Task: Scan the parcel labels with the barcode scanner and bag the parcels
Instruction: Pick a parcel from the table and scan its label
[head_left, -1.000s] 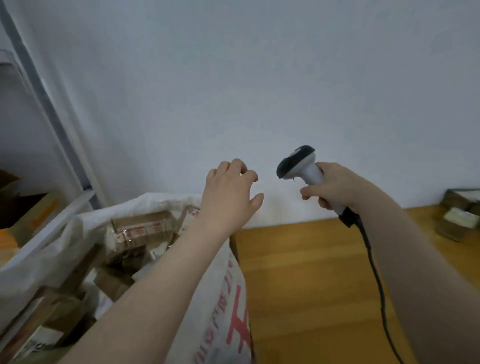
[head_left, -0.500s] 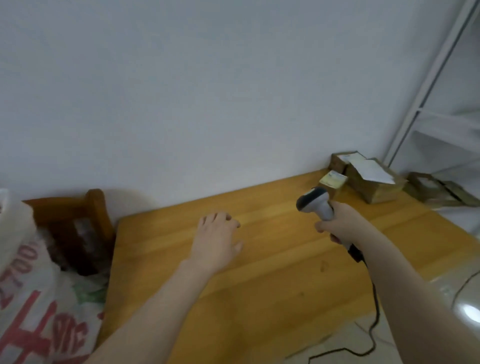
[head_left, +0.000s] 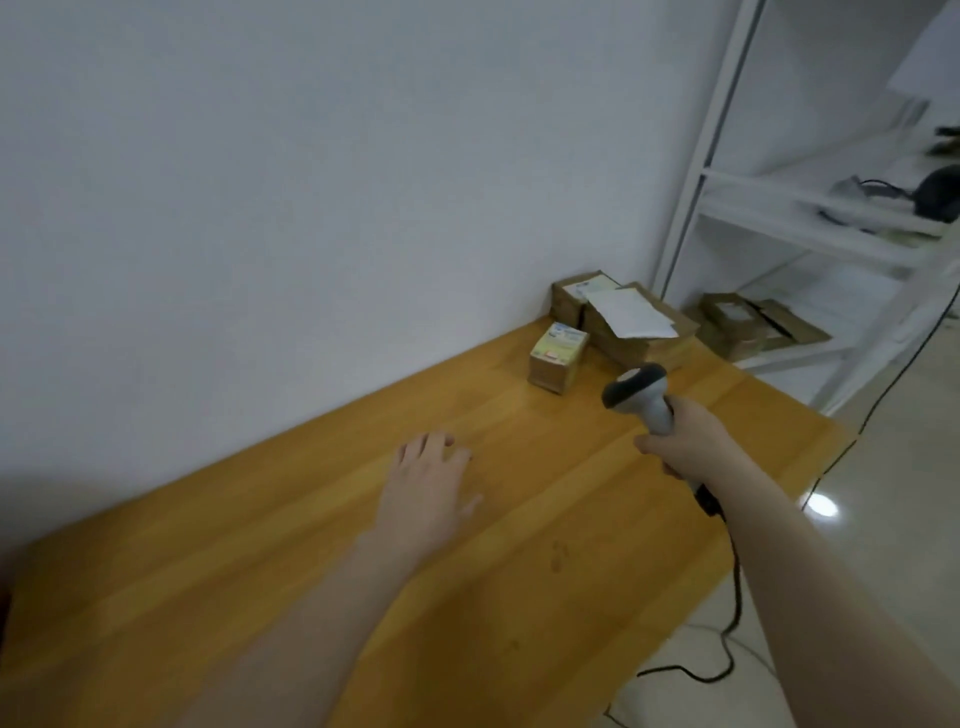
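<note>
Parcels (head_left: 557, 358) loom nearer; right hand (head_left: 685, 441) grips scanner (head_left: 636, 392) near them (left hand (head_left: 426, 493) spread).

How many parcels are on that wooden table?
3, at the right end: a small yellow-topped box in front, a larger brown box behind it, and another box against the wall. Others may be hidden.

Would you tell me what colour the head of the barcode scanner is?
Dark grey, on a light grey handle; the head view shows the barcode scanner best.
</note>
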